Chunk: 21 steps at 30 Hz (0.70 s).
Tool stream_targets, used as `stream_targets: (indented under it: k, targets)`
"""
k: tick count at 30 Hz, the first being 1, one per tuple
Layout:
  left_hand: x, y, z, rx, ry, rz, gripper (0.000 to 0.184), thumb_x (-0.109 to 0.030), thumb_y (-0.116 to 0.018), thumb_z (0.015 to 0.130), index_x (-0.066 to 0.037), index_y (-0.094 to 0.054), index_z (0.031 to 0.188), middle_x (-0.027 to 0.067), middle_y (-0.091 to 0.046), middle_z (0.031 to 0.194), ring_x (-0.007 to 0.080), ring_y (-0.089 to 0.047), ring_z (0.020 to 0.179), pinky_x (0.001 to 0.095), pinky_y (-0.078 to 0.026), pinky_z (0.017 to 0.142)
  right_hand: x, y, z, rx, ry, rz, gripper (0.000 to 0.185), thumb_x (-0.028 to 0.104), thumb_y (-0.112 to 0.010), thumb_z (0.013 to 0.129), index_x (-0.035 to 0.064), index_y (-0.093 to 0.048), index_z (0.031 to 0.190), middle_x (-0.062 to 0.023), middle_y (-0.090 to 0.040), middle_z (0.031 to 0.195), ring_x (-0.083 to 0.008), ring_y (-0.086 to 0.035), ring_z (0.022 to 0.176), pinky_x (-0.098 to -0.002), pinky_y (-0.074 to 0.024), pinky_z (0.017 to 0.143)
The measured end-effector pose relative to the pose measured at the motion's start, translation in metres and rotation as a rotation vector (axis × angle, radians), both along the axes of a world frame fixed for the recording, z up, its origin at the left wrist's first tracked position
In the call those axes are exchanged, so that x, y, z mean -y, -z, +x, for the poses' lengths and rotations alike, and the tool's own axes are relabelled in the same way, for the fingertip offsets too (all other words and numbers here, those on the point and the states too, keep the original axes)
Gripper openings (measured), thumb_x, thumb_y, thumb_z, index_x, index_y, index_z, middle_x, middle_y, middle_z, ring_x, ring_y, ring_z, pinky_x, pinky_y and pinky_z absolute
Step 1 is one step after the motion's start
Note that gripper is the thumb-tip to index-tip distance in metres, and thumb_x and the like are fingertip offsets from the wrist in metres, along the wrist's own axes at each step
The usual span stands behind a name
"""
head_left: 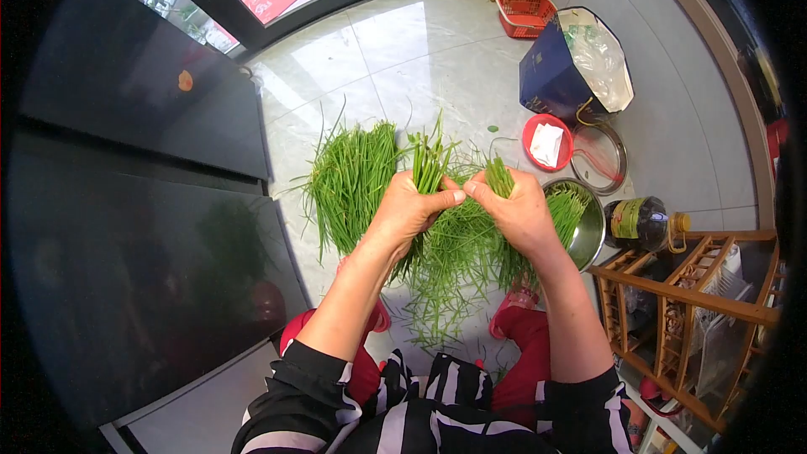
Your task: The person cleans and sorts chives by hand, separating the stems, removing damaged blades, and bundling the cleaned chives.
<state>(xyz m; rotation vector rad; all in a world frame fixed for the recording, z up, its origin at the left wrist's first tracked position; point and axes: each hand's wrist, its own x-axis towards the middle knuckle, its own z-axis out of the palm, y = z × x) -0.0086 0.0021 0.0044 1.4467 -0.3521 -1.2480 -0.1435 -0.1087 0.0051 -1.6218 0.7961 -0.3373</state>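
Note:
My left hand (408, 208) is closed around an upright bunch of garlic chives (429, 166), cut ends pointing up. A smaller bunch of chives (499, 175) sits in my right hand (519, 212), which is closed on it. The thumbs of both hands almost meet between the bunches. Left of my left hand, a thick heap of chives (351, 181) lies on the floor. Loose thin green leaves (450, 282) are scattered below my hands. To the right of my right hand stands a metal bowl (595, 240) with chives (567, 208) in it.
Beyond the bowl are a red basin (531, 156) with white paper, a round strainer (620, 155), a dark blue bag (545, 76) and an orange basket (525, 10). A large bottle (639, 220) and a wooden rack (689, 290) stand at right, dark cabinets (143, 227) at left.

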Motion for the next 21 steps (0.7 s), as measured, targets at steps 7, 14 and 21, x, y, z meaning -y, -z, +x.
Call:
stream_targets:
  k: [7,14,21]
  targets:
    - [-0.001,-0.001,0.002,0.081,0.013,0.008,0.013,-0.008,-0.074,0.075,-0.006,-0.062,0.077,-0.0055,-0.046,0.054,0.0037,-0.034,0.042,0.0222,-0.021,0.039,0.002,-0.007,-0.002,-0.064,-0.078,-0.113,0.023,0.022,-0.066,0.083,-0.0009,-0.063,0.086,-0.0104,-0.062,0.067,-0.0131,-0.055,0.062,-0.0318,-0.0457,0.062]
    - [-0.002,-0.001,0.006,0.06,0.021,0.019,0.01,-0.009,-0.073,0.076,-0.004,-0.065,0.078,-0.0055,-0.047,0.054,0.0037,-0.034,0.042,0.0221,-0.021,0.04,0.006,-0.002,-0.004,-0.04,-0.115,-0.053,0.024,0.023,-0.066,0.082,-0.0008,-0.063,0.087,-0.011,-0.063,0.07,-0.0136,-0.056,0.065,-0.0328,-0.0463,0.064]
    - [-0.007,0.008,0.02,0.088,-0.014,0.02,0.008,-0.009,-0.07,0.078,-0.005,-0.063,0.078,0.0009,-0.059,0.062,0.0031,-0.034,0.041,0.0213,-0.021,0.039,0.018,-0.011,-0.012,-0.13,-0.022,-0.04,0.025,0.023,-0.063,0.084,-0.0013,-0.062,0.087,-0.0075,-0.061,0.069,-0.0116,-0.054,0.065,-0.0301,-0.0452,0.063]
